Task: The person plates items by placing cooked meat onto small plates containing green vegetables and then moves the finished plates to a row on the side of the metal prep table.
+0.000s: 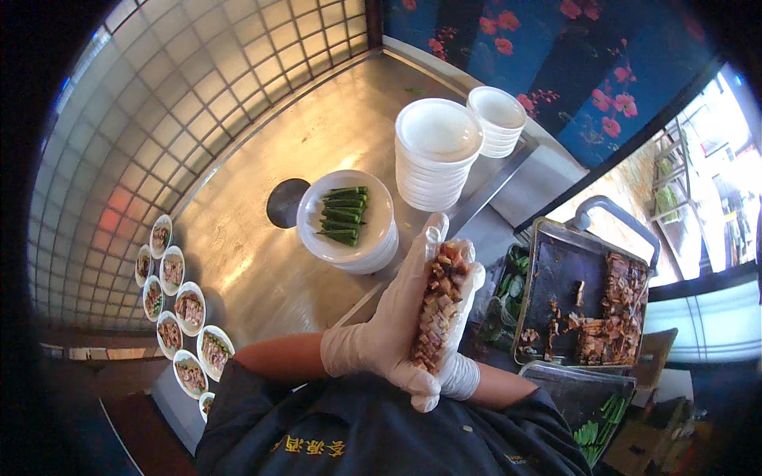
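Observation:
A long row of sliced cooked meat [439, 309] is cradled between my two gloved hands, in front of my chest. Along its left side lie the palm and fingers of my left hand [387, 321]. My right hand [463, 327] supports the opposite side and is partly hidden behind the meat. Both white gloves reach to the wrists. Just beyond my hands, to the left, a stack of white bowls [381, 253] carries a row of green okra pods [343, 215] in its top bowl.
Taller white bowl stacks [437, 178] [500, 128] stand at the back of the metal counter [256, 268]. Several filled bowls [190, 309] line the left. A meat tray [553, 268] and a container of cut greens [553, 387] sit at right. A round hole [283, 205] opens in the counter.

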The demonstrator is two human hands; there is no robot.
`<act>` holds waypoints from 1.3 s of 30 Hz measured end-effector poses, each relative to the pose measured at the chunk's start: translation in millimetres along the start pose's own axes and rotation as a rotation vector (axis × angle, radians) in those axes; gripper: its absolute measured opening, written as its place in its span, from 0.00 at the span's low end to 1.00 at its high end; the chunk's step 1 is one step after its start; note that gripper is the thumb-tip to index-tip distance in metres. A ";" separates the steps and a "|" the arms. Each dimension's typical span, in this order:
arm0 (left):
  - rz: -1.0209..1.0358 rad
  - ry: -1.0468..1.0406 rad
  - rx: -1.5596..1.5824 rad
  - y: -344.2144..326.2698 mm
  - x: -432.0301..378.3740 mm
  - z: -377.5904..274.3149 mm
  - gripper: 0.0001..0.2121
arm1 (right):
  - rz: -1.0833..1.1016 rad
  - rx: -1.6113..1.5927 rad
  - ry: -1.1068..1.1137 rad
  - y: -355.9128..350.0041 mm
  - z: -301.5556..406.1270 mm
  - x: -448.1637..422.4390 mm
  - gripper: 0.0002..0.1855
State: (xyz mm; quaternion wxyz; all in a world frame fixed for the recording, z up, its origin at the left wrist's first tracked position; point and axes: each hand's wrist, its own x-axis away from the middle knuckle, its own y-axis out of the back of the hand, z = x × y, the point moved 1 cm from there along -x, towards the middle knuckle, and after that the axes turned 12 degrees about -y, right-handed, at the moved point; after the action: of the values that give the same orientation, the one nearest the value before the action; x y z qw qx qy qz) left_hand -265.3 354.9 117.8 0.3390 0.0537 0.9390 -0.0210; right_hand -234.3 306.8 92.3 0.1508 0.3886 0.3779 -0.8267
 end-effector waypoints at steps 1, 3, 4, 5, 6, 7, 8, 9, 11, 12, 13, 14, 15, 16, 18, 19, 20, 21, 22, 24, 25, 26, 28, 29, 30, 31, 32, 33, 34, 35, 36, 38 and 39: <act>-0.038 -0.016 -0.044 3.0 2.7 -6.7 0.70 | -0.104 -0.052 -0.033 -22.4 -9.2 12.9 0.68; -0.075 0.016 0.079 6.6 9.1 -10.5 0.71 | -0.302 -0.106 -0.075 -48.4 -19.9 26.6 0.72; -0.118 0.030 0.114 10.6 21.2 -12.9 0.71 | -0.184 -0.092 -0.206 -44.7 -11.8 27.0 0.74; -0.162 0.041 0.149 14.3 33.0 -15.4 0.72 | -0.055 -0.059 -0.336 -40.6 -3.8 27.2 0.77; -0.235 0.023 0.197 13.1 43.1 -7.2 0.71 | 0.073 0.015 -0.444 -30.6 4.3 24.8 0.79; -0.324 0.014 0.215 16.0 56.2 -7.3 0.71 | 0.344 0.061 -0.804 -14.3 27.3 10.6 0.82; -0.349 0.051 0.134 23.8 55.3 -14.3 0.71 | 0.580 0.147 -0.728 -2.5 19.9 4.7 0.84; -0.377 0.096 0.048 33.2 56.9 -20.6 0.71 | 0.510 0.099 -0.697 -9.0 4.2 18.2 0.82; -0.477 0.137 -0.073 48.9 64.1 -21.4 0.68 | 0.521 0.042 -0.764 -23.6 -12.7 18.8 0.78; -0.551 0.137 -0.115 53.5 68.1 -16.9 0.65 | 0.594 0.034 -0.867 -30.5 -12.7 6.7 0.76; -0.623 0.135 -0.155 58.1 70.7 -11.5 0.62 | 0.611 0.103 -0.887 -39.9 -18.8 -1.3 0.71; -0.739 0.211 -0.098 65.5 71.4 -3.0 0.60 | 0.639 0.147 -0.892 -38.0 -38.8 7.0 0.70; -0.843 0.291 -0.034 73.7 67.6 5.6 0.57 | 0.658 0.198 -0.895 -28.8 -59.8 20.4 0.68; -0.686 0.240 -0.138 93.4 82.0 25.3 0.54 | 0.647 0.195 -0.951 -23.6 -73.9 31.7 0.66; -0.587 0.151 -0.146 123.4 78.1 39.5 0.55 | 0.639 0.260 -0.917 -21.0 -100.8 43.9 0.65; -0.573 0.147 -0.178 134.3 80.4 50.1 0.55 | 0.620 0.243 -0.931 -23.2 -108.9 45.9 0.64; -0.556 0.138 -0.211 146.6 80.4 61.9 0.56 | 0.545 0.142 -1.029 -24.7 -119.7 46.4 0.62; -0.572 0.166 -0.277 156.9 81.7 73.1 0.57 | 0.469 0.037 -1.124 -27.8 -130.4 44.7 0.60; -0.421 0.253 -0.405 172.3 75.3 72.4 0.57 | 0.293 -0.026 -1.289 -32.5 -138.1 39.7 0.52; -0.047 0.158 -0.855 208.3 67.4 97.6 0.57 | 0.030 -0.353 -1.254 -14.3 -158.7 46.1 0.44; 0.120 0.154 -1.012 218.6 58.3 100.1 0.56 | -0.130 -0.442 -1.365 -7.4 -165.6 46.2 0.43; 0.184 0.130 -1.034 222.2 49.3 105.9 0.54 | -0.130 -0.417 -1.314 -0.3 -171.7 43.8 0.41; 0.375 0.219 -1.083 219.2 39.3 115.2 0.53 | -0.136 -0.324 -1.370 24.8 -169.1 42.6 0.40; 0.471 0.263 -1.106 217.6 37.4 118.7 0.53 | -0.143 -0.249 -1.418 37.3 -163.2 44.0 0.40; 0.460 0.237 -1.080 214.6 38.8 122.0 0.51 | -0.093 -0.125 -1.421 53.0 -155.6 44.2 0.39; 0.477 0.238 -1.066 214.4 40.6 125.3 0.51 | -0.040 -0.005 -1.420 64.4 -148.7 42.2 0.38; 0.493 0.240 -1.052 214.4 42.8 127.3 0.50 | 0.039 0.301 -1.387 72.8 -141.6 41.1 0.34; 0.515 0.235 -1.039 213.6 41.6 127.4 0.50 | 0.043 0.372 -1.341 72.6 -140.5 42.0 0.36; 0.471 0.223 -1.002 214.7 37.6 124.1 0.45 | 0.051 0.441 -1.296 71.4 -139.7 43.6 0.37; 0.330 0.232 -0.980 214.9 44.0 125.9 0.44 | 0.062 0.508 -1.251 70.2 -138.6 45.2 0.39; 0.189 0.238 -0.958 216.6 53.1 127.9 0.42 | 0.267 0.777 -1.189 60.8 -137.6 35.4 0.44; -0.102 0.261 -0.903 215.4 68.5 124.4 0.35 | 0.574 1.158 -0.980 45.9 -143.6 29.0 0.52; -0.243 0.332 -0.760 210.5 72.0 121.4 0.33 | 0.628 1.182 -0.874 35.7 -143.3 26.7 0.55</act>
State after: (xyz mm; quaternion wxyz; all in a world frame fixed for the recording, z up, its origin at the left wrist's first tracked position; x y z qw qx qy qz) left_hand -219.1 561.1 -22.3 0.1740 -0.1831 0.9214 0.2954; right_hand -156.7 390.4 -5.1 0.2800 0.1331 -0.3433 -0.8866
